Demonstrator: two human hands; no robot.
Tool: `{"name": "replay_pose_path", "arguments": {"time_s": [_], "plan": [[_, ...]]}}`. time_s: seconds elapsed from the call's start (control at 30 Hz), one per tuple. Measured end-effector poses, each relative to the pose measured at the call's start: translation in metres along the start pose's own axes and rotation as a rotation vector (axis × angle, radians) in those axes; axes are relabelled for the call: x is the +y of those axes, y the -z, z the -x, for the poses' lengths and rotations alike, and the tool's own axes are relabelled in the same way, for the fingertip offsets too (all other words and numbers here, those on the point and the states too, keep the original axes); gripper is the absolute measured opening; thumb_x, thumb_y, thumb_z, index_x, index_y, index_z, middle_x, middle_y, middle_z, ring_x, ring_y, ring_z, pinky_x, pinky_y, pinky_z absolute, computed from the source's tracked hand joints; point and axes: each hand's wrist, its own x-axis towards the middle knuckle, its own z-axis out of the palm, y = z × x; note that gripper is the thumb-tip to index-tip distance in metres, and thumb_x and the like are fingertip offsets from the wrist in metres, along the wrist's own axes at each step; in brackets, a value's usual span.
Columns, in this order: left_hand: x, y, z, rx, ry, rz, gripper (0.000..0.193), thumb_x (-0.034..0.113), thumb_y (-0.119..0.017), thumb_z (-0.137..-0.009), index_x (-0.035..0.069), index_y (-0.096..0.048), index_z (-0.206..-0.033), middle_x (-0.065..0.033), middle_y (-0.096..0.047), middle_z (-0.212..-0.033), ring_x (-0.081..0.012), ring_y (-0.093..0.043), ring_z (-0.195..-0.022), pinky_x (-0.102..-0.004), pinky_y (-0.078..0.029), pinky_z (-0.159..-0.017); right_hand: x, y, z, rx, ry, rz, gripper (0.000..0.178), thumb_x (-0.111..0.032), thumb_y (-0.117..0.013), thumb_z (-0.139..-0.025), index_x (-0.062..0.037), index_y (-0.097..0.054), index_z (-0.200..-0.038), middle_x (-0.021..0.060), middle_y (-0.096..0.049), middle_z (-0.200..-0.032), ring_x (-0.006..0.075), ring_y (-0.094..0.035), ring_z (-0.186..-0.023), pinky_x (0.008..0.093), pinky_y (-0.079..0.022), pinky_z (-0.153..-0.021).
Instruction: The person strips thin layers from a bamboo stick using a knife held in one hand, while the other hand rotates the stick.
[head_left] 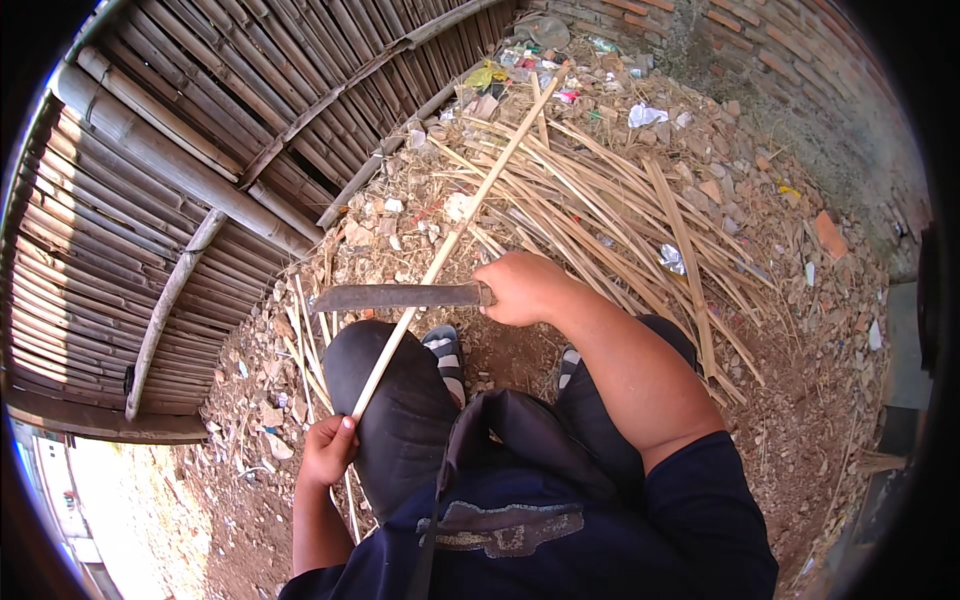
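- The person's left hand (328, 450), at the lower left of the frame, is closed on the near end of a long pale strip (488, 180), thumb on top.
- This strip runs slantwise from that hand, over the bent left knee (375, 370), to the upper middle of the frame.
- The right hand (522, 288), near the centre, is wrapped in a fist around the handle of a long dark knife (400, 297).
- The knife lies level in the frame, its tip pointing left, and its blade crosses in front of the strip; whether the two touch cannot be told.
- A loose pile of similar strips (600, 195) spreads over the ground from the upper middle to the right of centre.
- A white crumpled scrap (647, 115) lies just beyond the pile, at the upper right.
- A wall of dark poles (190, 160) fills the upper left; a brick wall (790, 60) stands at the upper right.
- A sandalled foot (445, 355) shows between the knees.
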Motion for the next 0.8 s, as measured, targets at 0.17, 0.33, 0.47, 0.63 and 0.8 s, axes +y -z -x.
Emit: {"name": "replay_pose_path", "arguments": {"time_s": [0.17,0.33,0.47,0.63,0.8], "plan": [[-0.001,0.0,0.0,-0.006,0.0,0.017,0.047,0.036,-0.056,-0.109,0.005,-0.057,-0.074,0.0021,-0.048,-0.054,-0.0066,-0.039,-0.045,-0.0255,-0.028,-0.044,0.001,0.0,0.0,-0.01,0.009,-0.001,0.024,-0.028,-0.078,-0.081,-0.0118,-0.072,-0.098,0.0156,-0.073,-0.088,0.0377,-0.071,-0.091,0.0505,-0.056,-0.079],[-0.001,0.0,-0.001,-0.004,-0.002,0.003,0.051,0.041,-0.055,-0.109,0.007,-0.057,-0.071,0.0018,-0.048,-0.051,-0.0077,-0.041,-0.043,-0.0258,-0.029,-0.043,-0.001,0.003,0.001,0.0,0.016,0.0,0.024,-0.028,-0.078,-0.081,-0.0115,-0.072,-0.097,0.0157,-0.073,-0.087,0.0376,-0.071,-0.09,0.0505,-0.056,-0.079],[-0.001,-0.001,-0.001,0.005,-0.013,-0.004,0.05,0.04,-0.055,-0.109,0.007,-0.057,-0.071,0.0018,-0.048,-0.051,-0.0077,-0.041,-0.043,-0.0257,-0.029,-0.043,0.0,0.006,0.001,0.009,0.027,-0.005,0.023,-0.028,-0.078,-0.082,-0.0113,-0.072,-0.096,0.0155,-0.072,-0.084,0.0375,-0.071,-0.088,0.0504,-0.056,-0.078],[-0.001,0.001,0.0,-0.001,-0.001,-0.001,0.047,0.036,-0.057,-0.109,0.005,-0.058,-0.074,0.0025,-0.049,-0.054,-0.0062,-0.042,-0.047,-0.0251,-0.03,-0.046,0.005,-0.003,-0.004,0.004,0.029,0.009,0.023,-0.029,-0.077,-0.082,-0.0105,-0.071,-0.095,0.0156,-0.072,-0.082,0.0376,-0.071,-0.087,0.0503,-0.056,-0.076],[0.0,0.0,0.001,0.005,-0.004,-0.004,0.046,0.035,-0.057,-0.109,0.005,-0.058,-0.074,0.0023,-0.049,-0.054,-0.0061,-0.041,-0.047,-0.0252,-0.029,-0.045,0.002,-0.001,-0.002,-0.005,0.022,-0.001,0.024,-0.029,-0.077,-0.083,-0.0105,-0.071,-0.096,0.0158,-0.072,-0.082,0.0376,-0.071,-0.087,0.0504,-0.055,-0.076]]}}
